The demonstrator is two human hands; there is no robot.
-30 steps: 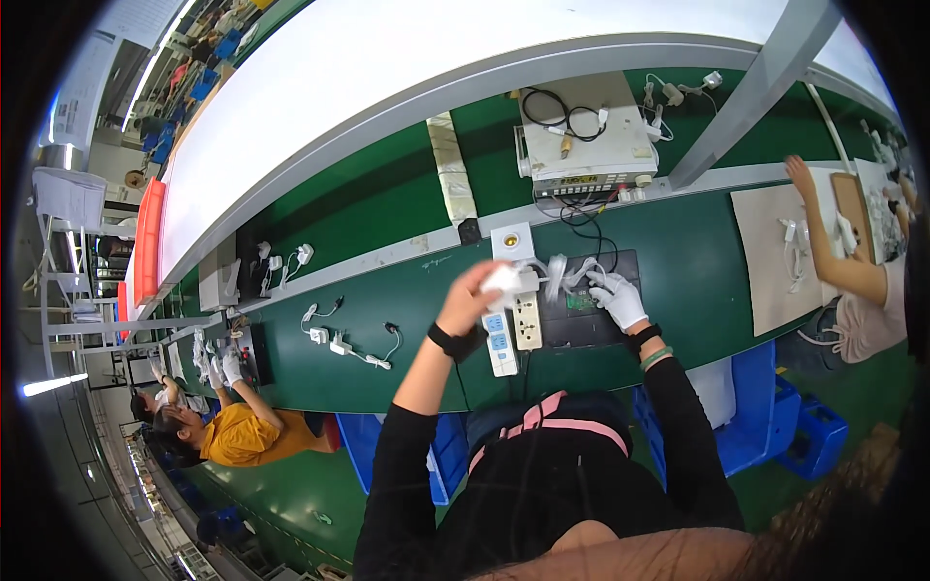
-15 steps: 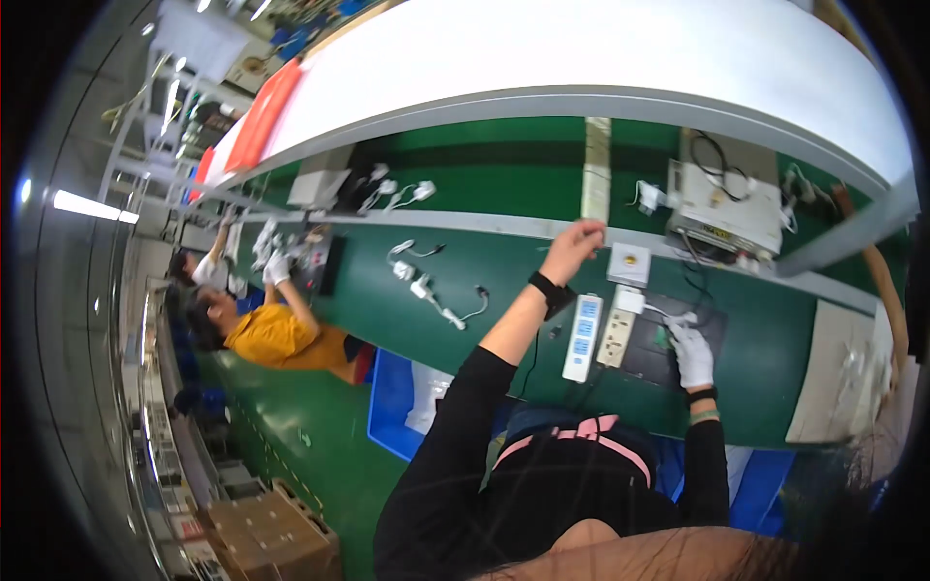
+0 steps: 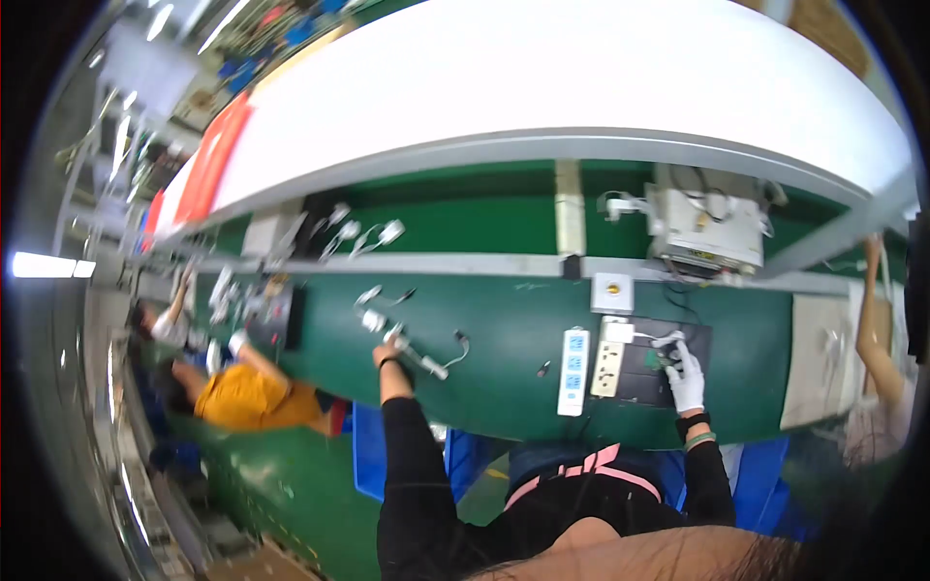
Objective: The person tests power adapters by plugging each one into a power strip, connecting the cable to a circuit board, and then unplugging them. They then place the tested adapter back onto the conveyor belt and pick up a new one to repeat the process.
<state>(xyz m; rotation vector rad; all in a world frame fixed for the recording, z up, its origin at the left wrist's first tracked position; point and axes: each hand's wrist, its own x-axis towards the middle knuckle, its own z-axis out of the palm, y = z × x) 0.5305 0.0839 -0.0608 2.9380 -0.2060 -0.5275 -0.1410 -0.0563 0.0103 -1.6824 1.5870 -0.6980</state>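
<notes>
Left hand [image 3: 387, 356] at white adapter [image 3: 401, 343], tabletop [image 3: 504, 334] left; gloved right hand [image 3: 687, 382] at white cable [image 3: 666, 340], right; both grips indeterminable.

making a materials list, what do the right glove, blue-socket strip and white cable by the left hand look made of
Right glove: likely fabric, white and showing no shine; weave too small to tell. Blue-socket strip: probably smooth hard plastic, given its straight-edged white body. White cable: probably flexible plastic sheathing, given its loose bend; finish unclear.

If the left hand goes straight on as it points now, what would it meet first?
Probably the white adapter right at the left hand, perhaps in contact; depth is hard to judge here.
</notes>
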